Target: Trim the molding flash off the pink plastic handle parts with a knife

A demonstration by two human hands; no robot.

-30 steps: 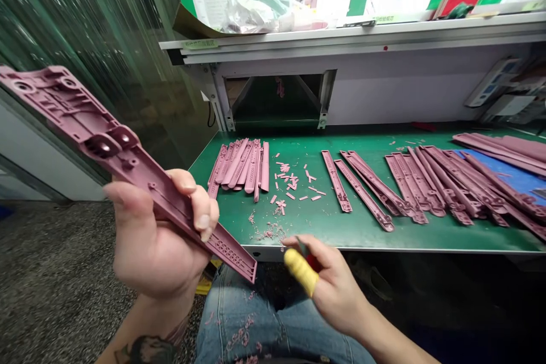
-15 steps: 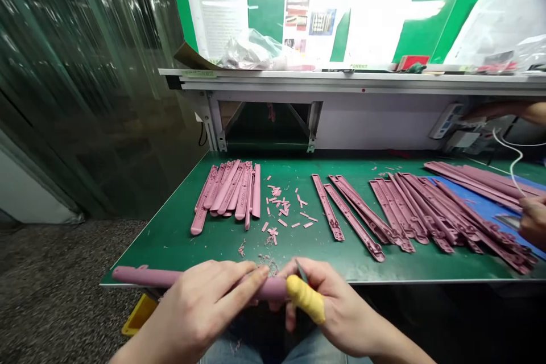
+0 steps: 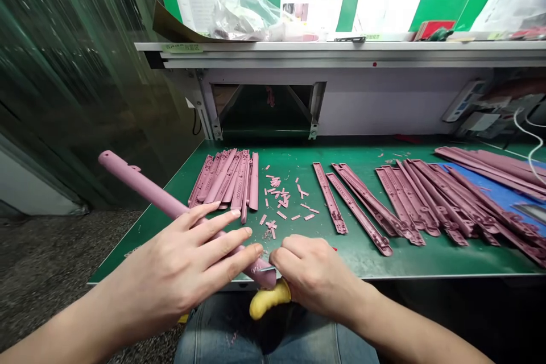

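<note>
My left hand [image 3: 183, 261] grips a long pink plastic part [image 3: 140, 182], its fingers laid over the smooth rounded side. The part slants from the upper left down to its near end above my lap. At that end my right hand [image 3: 311, 273] is closed on a small knife [image 3: 268, 269]; only a sliver of thin blade shows, against the plastic, and the handle is hidden in the fist. A yellow finger cot [image 3: 271, 298] covers my right thumb, which sits just below the part's end.
Similar pink parts lie in a pile [image 3: 226, 179] at left and in rows [image 3: 426, 199] at right on the green table [image 3: 298, 256]. Small pink offcuts [image 3: 277, 193] are scattered between. A white-edged shelf [image 3: 298, 54] runs above; a power strip [image 3: 464, 101] and cables are at right.
The pink part has swung from nearly level to a steep slant, its far end raised. My right hand has turned over, knuckles up, with the blade at the part's end. The view has shifted.
</note>
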